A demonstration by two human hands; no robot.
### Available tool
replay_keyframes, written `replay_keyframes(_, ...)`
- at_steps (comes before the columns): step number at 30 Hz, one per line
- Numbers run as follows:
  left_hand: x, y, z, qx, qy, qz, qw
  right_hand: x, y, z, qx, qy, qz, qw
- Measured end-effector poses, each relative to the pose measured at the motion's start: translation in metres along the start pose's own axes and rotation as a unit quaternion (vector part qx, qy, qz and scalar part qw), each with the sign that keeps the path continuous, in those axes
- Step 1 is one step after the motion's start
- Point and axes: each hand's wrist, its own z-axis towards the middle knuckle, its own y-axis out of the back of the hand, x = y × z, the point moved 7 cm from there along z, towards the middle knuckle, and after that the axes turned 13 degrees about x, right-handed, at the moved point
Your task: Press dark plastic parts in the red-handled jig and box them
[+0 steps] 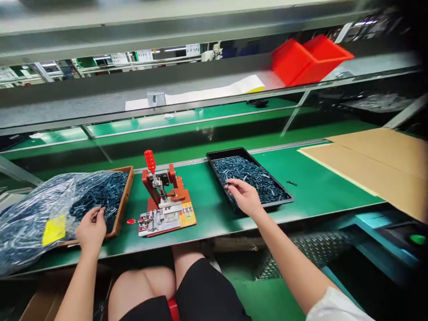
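My left hand is closed in a pinch at the right side of a brown tray of small dark parts; whatever its fingertips hold is too small to make out. Over the left edge of a black tray, my right hand has thumb and fingers drawn together, and I cannot make out anything between them. Many thin dark pieces fill that tray. Between the two trays stands a clamp fixture with a raised red handle and a metal bed at its front.
A clear plastic bag with a yellow label covers part of the brown tray. A few loose pieces lie right of the black tray, near cardboard sheets. Red bins and paper sit on the shelf above.
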Motion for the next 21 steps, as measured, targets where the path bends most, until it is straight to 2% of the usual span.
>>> replay_keyframes(3, -0.03, 0.015, -0.031, -0.068, -0.003, -0.168, 0.983, 0.005, -0.05, -0.005, 0.04, 0.008, 0.084, 0.996)
replay_keyframes(5, -0.057, 0.004, -0.05, -0.048, -0.015, -0.234, 0.971, 0.004, -0.084, -0.011, 0.076, 0.013, 0.082, 0.994)
replay_keyframes(8, -0.1, -0.037, -0.073, 0.098, -0.039, -0.265, 0.959, -0.008, -0.128, -0.019, 0.113, -0.005, 0.064, 0.992)
replay_keyframes(11, -0.132, -0.073, -0.088, 0.227, -0.078, -0.186, 0.953, -0.02, -0.157, -0.02, 0.13, -0.013, 0.056, 0.99)
replay_keyframes(13, -0.149, -0.088, -0.088, 0.266, -0.12, -0.088, 0.952, -0.025, -0.167, -0.02, 0.143, -0.014, 0.047, 0.989)
replay_keyframes(16, -0.167, -0.103, -0.081, 0.287, -0.174, 0.039, 0.941, -0.028, -0.168, -0.021, 0.148, -0.018, 0.049, 0.988)
replay_keyframes(21, -0.174, -0.119, -0.069, 0.278, -0.203, 0.085, 0.935, -0.03, -0.164, -0.023, 0.145, -0.02, 0.054, 0.988)
